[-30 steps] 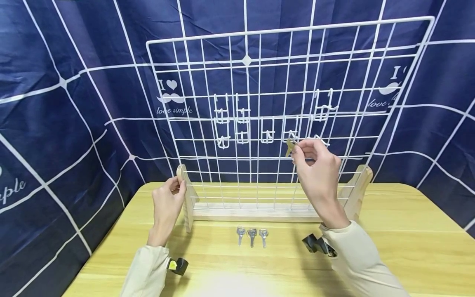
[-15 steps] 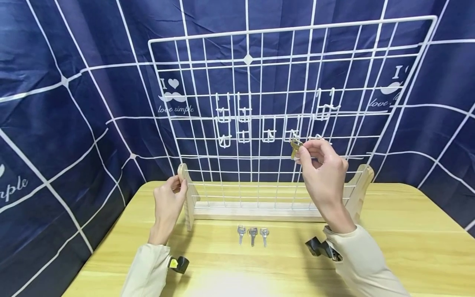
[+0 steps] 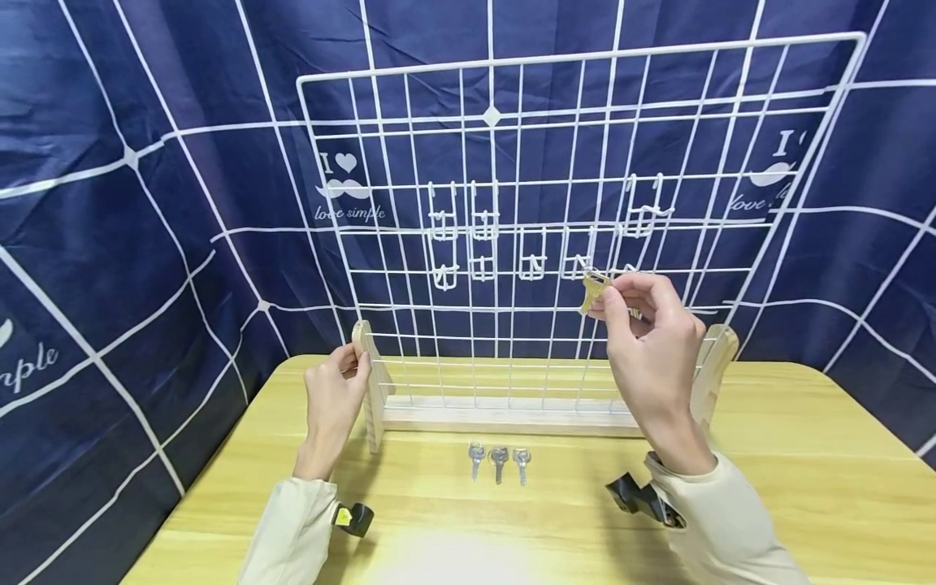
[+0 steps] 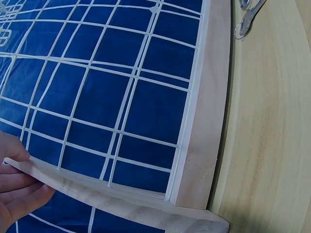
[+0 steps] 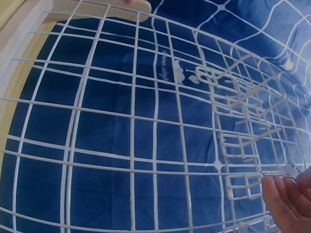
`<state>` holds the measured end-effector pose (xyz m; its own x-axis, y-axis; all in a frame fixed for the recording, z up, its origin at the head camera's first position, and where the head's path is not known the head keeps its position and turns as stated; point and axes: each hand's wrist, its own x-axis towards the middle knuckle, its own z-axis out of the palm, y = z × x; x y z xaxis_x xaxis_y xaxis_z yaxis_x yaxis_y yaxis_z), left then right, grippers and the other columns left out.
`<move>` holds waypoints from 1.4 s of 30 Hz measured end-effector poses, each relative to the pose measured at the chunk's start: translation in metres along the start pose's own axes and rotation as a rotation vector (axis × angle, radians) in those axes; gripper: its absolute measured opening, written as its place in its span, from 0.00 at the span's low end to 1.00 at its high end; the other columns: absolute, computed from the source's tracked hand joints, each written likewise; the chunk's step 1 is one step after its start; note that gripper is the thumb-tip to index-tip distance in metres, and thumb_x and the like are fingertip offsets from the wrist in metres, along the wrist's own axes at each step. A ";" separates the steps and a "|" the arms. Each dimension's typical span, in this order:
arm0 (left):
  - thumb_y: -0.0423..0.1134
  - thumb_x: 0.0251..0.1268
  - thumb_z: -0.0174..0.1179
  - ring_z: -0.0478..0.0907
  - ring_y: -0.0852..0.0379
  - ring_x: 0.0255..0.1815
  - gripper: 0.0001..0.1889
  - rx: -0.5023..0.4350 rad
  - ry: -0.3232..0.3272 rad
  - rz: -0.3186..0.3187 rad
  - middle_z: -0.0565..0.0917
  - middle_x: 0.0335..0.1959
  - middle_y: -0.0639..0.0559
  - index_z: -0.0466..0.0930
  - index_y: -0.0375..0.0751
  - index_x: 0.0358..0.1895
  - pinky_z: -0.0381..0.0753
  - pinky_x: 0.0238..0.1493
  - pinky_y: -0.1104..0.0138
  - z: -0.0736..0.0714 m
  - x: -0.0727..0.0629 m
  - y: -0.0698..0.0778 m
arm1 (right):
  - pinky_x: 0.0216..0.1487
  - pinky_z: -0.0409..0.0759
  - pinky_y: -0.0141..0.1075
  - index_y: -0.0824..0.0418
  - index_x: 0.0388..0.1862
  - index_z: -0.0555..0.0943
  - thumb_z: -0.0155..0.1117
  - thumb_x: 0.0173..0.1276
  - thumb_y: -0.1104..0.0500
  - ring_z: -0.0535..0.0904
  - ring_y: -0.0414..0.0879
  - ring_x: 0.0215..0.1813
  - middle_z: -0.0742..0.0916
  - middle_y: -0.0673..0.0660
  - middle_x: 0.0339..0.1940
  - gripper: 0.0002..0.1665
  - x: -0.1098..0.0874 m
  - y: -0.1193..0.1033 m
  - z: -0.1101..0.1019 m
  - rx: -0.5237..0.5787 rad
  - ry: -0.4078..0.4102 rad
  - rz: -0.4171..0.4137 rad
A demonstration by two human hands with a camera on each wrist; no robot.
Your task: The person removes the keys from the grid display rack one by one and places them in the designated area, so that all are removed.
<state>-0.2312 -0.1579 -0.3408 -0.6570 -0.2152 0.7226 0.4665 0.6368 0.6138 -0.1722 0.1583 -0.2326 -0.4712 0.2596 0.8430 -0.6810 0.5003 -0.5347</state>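
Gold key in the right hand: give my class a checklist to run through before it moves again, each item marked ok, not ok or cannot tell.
1. Key held: ok; the right hand pinches the gold key.
2. Rack steadied: ok; the left hand grips the wooden side support.
3. Hook in place: ok; the white hook nearest the key hangs on the wire grid.
4. Key threaded on that hook: cannot tell; they overlap in view.
5. Silver keys clear of both hands: ok; all three lie on the table.

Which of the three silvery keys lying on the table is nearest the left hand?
The leftmost key in the row; the middle key and rightmost key both lie farther from the left hand.
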 end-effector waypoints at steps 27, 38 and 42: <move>0.25 0.60 0.60 0.86 0.40 0.32 0.09 0.008 -0.009 0.007 0.85 0.33 0.31 0.81 0.19 0.40 0.86 0.34 0.53 0.000 0.000 -0.002 | 0.36 0.82 0.24 0.75 0.41 0.76 0.58 0.66 0.73 0.85 0.39 0.35 0.85 0.50 0.32 0.05 -0.013 -0.003 -0.016 0.157 -0.099 0.166; 0.25 0.59 0.60 0.86 0.40 0.31 0.09 0.002 -0.003 0.007 0.85 0.33 0.31 0.81 0.19 0.40 0.86 0.34 0.53 0.001 0.000 -0.001 | 0.40 0.84 0.30 0.72 0.38 0.76 0.57 0.66 0.75 0.85 0.41 0.33 0.86 0.54 0.31 0.03 -0.026 0.011 -0.021 0.298 -0.166 0.299; 0.24 0.59 0.59 0.86 0.41 0.31 0.09 0.003 -0.008 0.004 0.86 0.33 0.31 0.81 0.19 0.40 0.86 0.34 0.54 0.001 0.001 -0.001 | 0.40 0.84 0.32 0.72 0.38 0.76 0.57 0.67 0.74 0.85 0.41 0.33 0.86 0.55 0.31 0.03 -0.032 0.018 -0.022 0.377 -0.197 0.360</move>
<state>-0.2325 -0.1576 -0.3409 -0.6599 -0.2070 0.7223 0.4674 0.6396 0.6103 -0.1569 0.1774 -0.2682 -0.7824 0.1822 0.5955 -0.5939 0.0693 -0.8015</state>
